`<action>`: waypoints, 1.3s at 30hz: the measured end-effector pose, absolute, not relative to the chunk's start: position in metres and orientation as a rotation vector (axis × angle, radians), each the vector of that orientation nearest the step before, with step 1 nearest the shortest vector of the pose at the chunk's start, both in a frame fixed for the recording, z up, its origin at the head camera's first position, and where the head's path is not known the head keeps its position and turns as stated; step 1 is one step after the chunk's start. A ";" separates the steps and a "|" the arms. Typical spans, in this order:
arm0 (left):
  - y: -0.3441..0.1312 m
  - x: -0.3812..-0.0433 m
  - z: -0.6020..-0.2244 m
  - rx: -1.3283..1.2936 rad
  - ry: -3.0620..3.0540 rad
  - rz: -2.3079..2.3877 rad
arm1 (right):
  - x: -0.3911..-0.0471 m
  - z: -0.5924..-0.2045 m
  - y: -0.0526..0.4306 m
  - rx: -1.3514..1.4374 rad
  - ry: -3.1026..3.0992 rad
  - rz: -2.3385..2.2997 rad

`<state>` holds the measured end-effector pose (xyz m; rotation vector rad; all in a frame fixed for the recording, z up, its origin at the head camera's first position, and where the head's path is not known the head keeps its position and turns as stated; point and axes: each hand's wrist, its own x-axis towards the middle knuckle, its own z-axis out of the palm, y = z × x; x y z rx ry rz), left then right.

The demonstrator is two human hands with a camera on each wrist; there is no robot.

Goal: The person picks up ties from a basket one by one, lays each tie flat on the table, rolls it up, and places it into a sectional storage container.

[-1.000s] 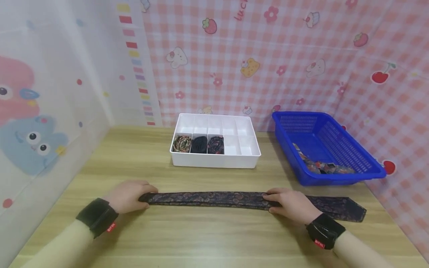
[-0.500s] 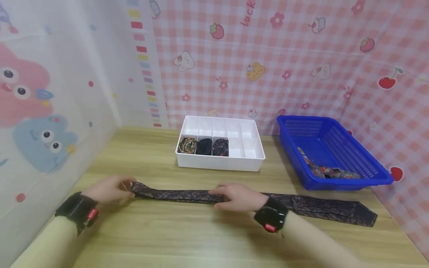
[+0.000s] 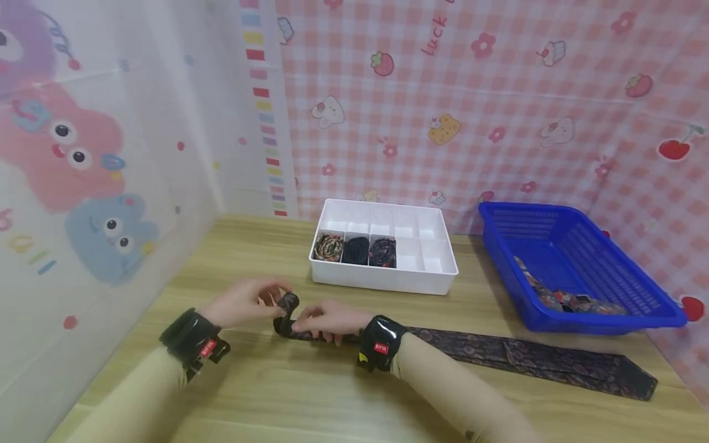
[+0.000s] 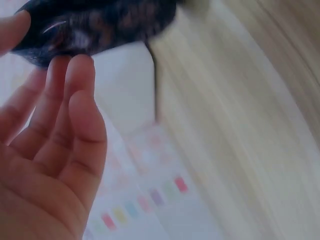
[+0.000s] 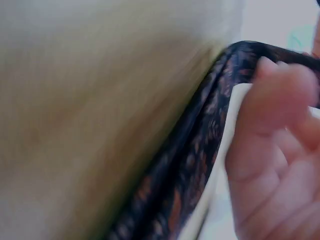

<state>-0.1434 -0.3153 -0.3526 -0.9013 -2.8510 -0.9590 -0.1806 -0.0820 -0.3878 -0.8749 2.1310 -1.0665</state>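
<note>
A dark patterned necktie (image 3: pixel 471 346) lies lengthwise across the wooden table, its wide pointed end at the right. Its narrow end is bent up and over into a loop at the left. My left hand (image 3: pixel 246 303) pinches that raised end between thumb and fingertips; in the left wrist view the folded necktie (image 4: pixel 100 27) sits above the fingers. Beside the loop, my right hand (image 3: pixel 332 320) holds the necktie low at the table with thumb and curled fingers. The right wrist view shows the necktie (image 5: pixel 200 135) running up to a bend behind the right thumb (image 5: pixel 275 105).
Behind the hands stands a white divided box (image 3: pixel 382 278) with three rolled neckties in its front left compartments. A blue plastic basket (image 3: pixel 604 326) at the right holds several patterned pieces of cloth. Printed cloth walls (image 3: pixel 454 92) border the table at the back and sides.
My right hand has slid left along the necktie to near its narrow end. My left hand has lifted and folded that end over, moving right toward the right hand. The head view has shifted.
</note>
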 end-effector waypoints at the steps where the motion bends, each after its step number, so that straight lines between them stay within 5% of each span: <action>1: -0.309 -0.144 -0.354 -0.951 -2.846 -0.934 | -0.180 -0.387 -0.081 -0.810 2.113 -1.160; 16: -0.296 -0.144 -0.380 -0.863 -2.993 -0.487 | -0.189 -0.399 -0.074 -0.825 2.460 -1.019; 29: -0.303 -0.145 -0.382 -0.851 -2.980 -0.598 | -0.184 -0.391 -0.081 -1.456 2.808 -0.343; 39: -0.271 -0.148 -0.363 -0.993 -2.834 -0.801 | -0.184 -0.390 -0.066 -0.675 2.246 -1.208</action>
